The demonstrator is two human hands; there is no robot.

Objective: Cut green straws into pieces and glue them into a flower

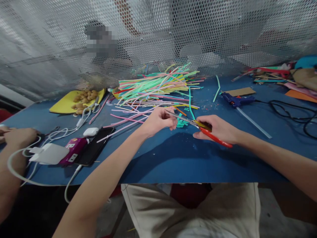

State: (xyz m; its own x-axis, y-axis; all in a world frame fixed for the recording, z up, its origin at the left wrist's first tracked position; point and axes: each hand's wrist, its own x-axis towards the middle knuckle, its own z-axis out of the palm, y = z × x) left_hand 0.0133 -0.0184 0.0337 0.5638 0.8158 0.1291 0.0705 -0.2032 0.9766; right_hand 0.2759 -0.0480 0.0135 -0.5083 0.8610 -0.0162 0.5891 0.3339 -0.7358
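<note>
Yellow sheet left of the pile of pipe cleaners, bearing brown lumps, too heaped to count. Underneath, one blue tabletop; behind the pile, one perforated metal screen. Gripping one pair of scissors in the right hand, nearer than the pile and toward its right end, blades pointing at the left hand. Left hand closed at the fingertips just in front of the pile; cannot tell what, if anything, in the pinch. Between both hands, a cluster of short green snippets. Right of the pile: one bent green pipe cleaner, one brown card, one blue glue gun, one pale stick. Left of the pile and nearer: one white case, one black phone, one purple block, one white charger. Farther left, another person's hand.
</note>
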